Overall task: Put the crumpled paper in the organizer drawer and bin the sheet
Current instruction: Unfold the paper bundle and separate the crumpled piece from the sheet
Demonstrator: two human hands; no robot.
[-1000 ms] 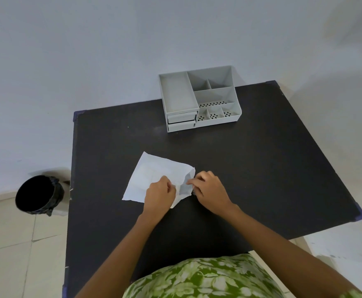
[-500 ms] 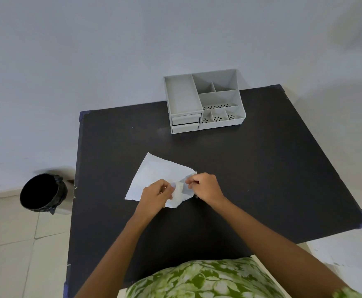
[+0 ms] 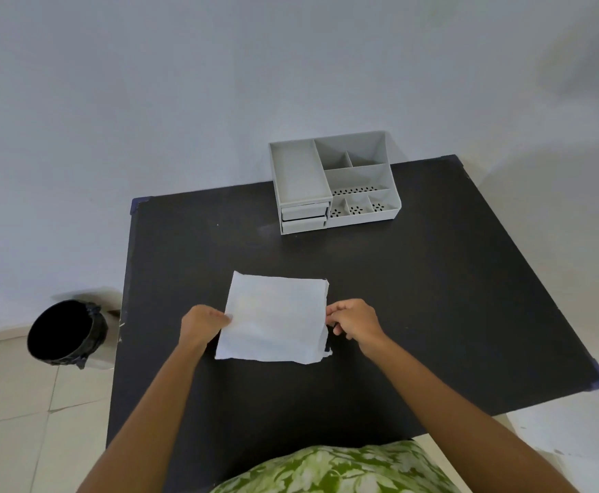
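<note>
Head view: the left hand (image 3: 200, 323) pinches the left edge of the flat white paper sheet (image 3: 275, 316), and the right hand (image 3: 353, 322) pinches its right edge, each grip clenched on the paper. The sheet spreads between both grips over the black square desk (image 3: 433, 297). Beyond the grips stands the grey plastic organizer (image 3: 332, 183), drawers closed. Left of the left grip, on the floor, sits the black round bin (image 3: 65, 332).

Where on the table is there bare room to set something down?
Bare table right of the sheet, the strip between sheet and organizer, and the left edge toward the bin. Crowded only where both hands grip the sheet.
</note>
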